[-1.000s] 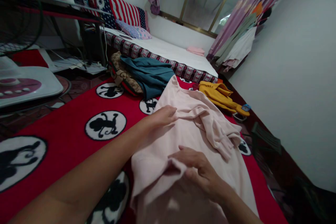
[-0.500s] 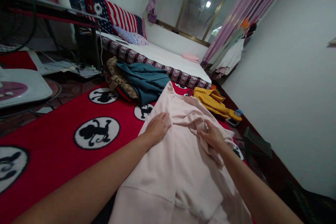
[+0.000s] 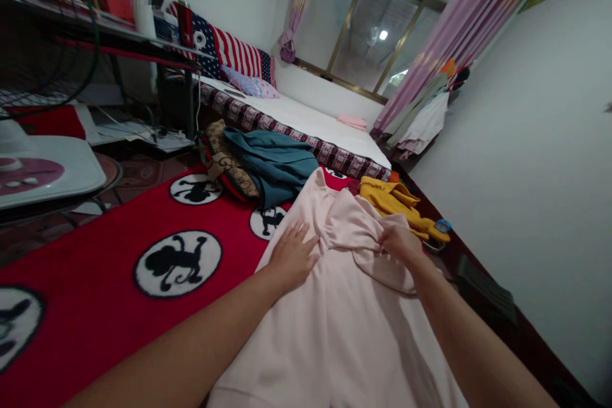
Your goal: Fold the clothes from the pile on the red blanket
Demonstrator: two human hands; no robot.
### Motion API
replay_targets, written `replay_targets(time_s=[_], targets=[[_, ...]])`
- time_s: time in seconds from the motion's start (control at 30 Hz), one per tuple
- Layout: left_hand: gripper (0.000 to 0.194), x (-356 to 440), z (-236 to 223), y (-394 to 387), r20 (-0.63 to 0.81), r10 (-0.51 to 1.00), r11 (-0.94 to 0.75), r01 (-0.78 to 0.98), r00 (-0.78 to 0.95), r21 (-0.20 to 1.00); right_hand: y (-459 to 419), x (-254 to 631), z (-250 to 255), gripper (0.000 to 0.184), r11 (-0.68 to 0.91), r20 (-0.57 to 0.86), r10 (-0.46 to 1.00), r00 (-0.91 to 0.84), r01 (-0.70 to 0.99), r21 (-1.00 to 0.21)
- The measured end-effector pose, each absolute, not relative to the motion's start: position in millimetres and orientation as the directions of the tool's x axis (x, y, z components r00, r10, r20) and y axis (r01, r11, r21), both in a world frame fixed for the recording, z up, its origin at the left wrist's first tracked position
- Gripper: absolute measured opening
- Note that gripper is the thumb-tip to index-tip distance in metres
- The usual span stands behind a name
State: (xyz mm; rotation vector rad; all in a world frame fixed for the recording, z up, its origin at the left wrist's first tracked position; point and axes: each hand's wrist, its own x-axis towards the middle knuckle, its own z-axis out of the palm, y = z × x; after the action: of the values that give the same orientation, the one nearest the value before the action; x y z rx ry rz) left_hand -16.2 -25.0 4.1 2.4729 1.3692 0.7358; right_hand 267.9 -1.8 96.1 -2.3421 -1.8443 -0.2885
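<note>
A pale pink garment (image 3: 329,325) lies spread over the red blanket (image 3: 109,255), its narrower end pointing away from me. My left hand (image 3: 292,258) rests flat on its left side, fingers apart. At the right, my right hand (image 3: 401,243) pinches a fold of the same cloth and holds it slightly raised. The garment's exact kind is hard to tell; the near end runs out of view below. Beyond it lie a dark teal garment (image 3: 277,159) and a mustard-yellow garment (image 3: 389,197).
A brown patterned bag (image 3: 234,169) sits beside the teal cloth. Behind stands a low bed (image 3: 306,111) with a striped cushion (image 3: 239,48). To the left are a cluttered desk (image 3: 138,44) and a white plastic seat (image 3: 71,166). A dark green stool (image 3: 488,287) stands at the right.
My right hand has drawn the pinched fold outward to the right, and the cloth's upper part lies differently. My left hand stays on the left side, its fingers more spread. The view has tilted slightly upward.
</note>
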Motion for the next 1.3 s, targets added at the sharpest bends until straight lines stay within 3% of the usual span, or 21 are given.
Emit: replay_targets(time_s=[0.07, 0.17, 0.3, 0.37, 0.47, 0.57, 0.63, 0.77, 0.93, 1.1, 1.2, 1.3], targets=[[0.045, -16, 5, -26, 0.328, 0.838, -0.543, 0.723, 0.436, 0.427, 0, 262, 89, 0.022, -0.194, 0.362, 0.915, 0.178, 0.981, 0.008], [0.043, -16, 6, -26, 0.325, 0.838, -0.544, 0.718, 0.439, 0.433, 6, 243, 87, 0.028, 0.011, 0.561, 0.828, -0.027, 0.999, 0.031], [0.041, -17, 6, -25, 0.324, 0.832, -0.553, 0.713, 0.45, 0.431, 24, 215, 78, 0.035, 0.233, 0.522, 0.828, -0.204, 0.972, 0.011], [0.041, -17, 5, -25, 0.329, 0.831, -0.555, 0.709, 0.449, 0.435, 38, 212, 68, 0.04, 0.196, 0.502, 0.854, -0.135, 0.978, -0.071], [0.041, -17, 4, -25, 0.327, 0.831, -0.555, 0.706, 0.449, 0.44, 63, 222, 52, 0.045, 0.092, 0.467, 0.882, 0.06, 0.951, -0.295], [0.041, -18, 4, -25, 0.324, 0.829, -0.558, 0.701, 0.456, 0.443, 80, 236, 43, 0.051, 0.112, 0.445, 0.891, 0.086, 0.91, -0.4], [0.041, -18, 4, -25, 0.324, 0.827, -0.561, 0.697, 0.459, 0.446, 84, 241, 42, 0.052, 0.102, 0.442, 0.893, 0.083, 0.92, -0.378], [0.04, -18, 3, -25, 0.318, 0.826, -0.563, 0.69, 0.465, 0.456, 79, 248, 48, 0.029, -0.08, 0.44, 0.869, 0.227, 0.941, -0.328], [0.04, -18, 6, -25, 0.294, 0.824, -0.566, 0.686, 0.484, 0.457, 70, 256, 46, 0.036, -0.265, 0.484, 0.798, 0.359, 0.93, -0.253], [0.038, -19, 8, -24, 0.271, 0.821, -0.57, 0.683, 0.503, 0.458, 64, 260, 46, 0.036, -0.21, 0.428, 0.858, 0.283, 0.955, -0.21], [0.038, -19, 5, -22, 0.277, 0.82, -0.571, 0.685, 0.5, 0.452, 53, 279, 62, 0.039, -0.246, 0.554, 0.773, 0.31, 0.951, -0.189], [0.037, -17, 3, -22, 0.289, 0.819, -0.573, 0.687, 0.495, 0.448, 37, 312, 78, 0.04, -0.417, 0.613, 0.649, 0.45, 0.885, -0.208]])
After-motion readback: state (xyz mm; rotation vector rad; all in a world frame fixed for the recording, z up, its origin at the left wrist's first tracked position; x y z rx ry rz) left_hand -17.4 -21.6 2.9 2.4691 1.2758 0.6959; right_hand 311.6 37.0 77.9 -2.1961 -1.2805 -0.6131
